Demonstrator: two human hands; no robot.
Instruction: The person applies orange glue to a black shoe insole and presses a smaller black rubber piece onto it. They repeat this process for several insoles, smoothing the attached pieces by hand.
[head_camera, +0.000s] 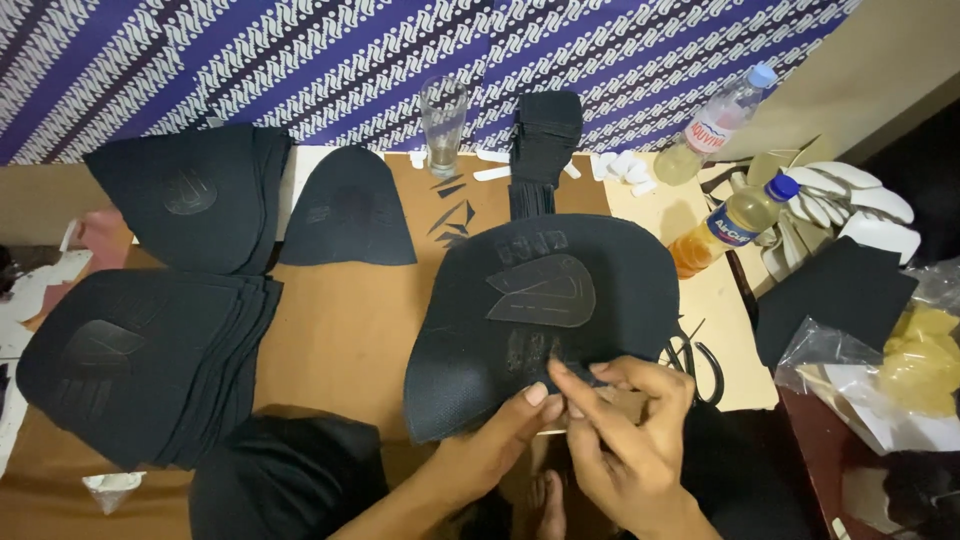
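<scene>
while both hands pinch the black panel (540, 310) | scissors (695, 360) just right | stacked panels (150, 360) left

Both hands meet at the near edge of a large black mesh panel (545, 310) lying on the brown board (340, 330). The left hand (495, 440) pinches the panel's lower rim from beneath, thumb on top; the right hand (625, 420) presses its fingertips onto the panel just beside that thumb. Scissors (695, 362) lie touching the panel's right edge. Left of the panel sit two stacks of similar black pieces (150, 360), and beyond it stand an empty glass (442, 122) and two plastic bottles (735, 222).
</scene>
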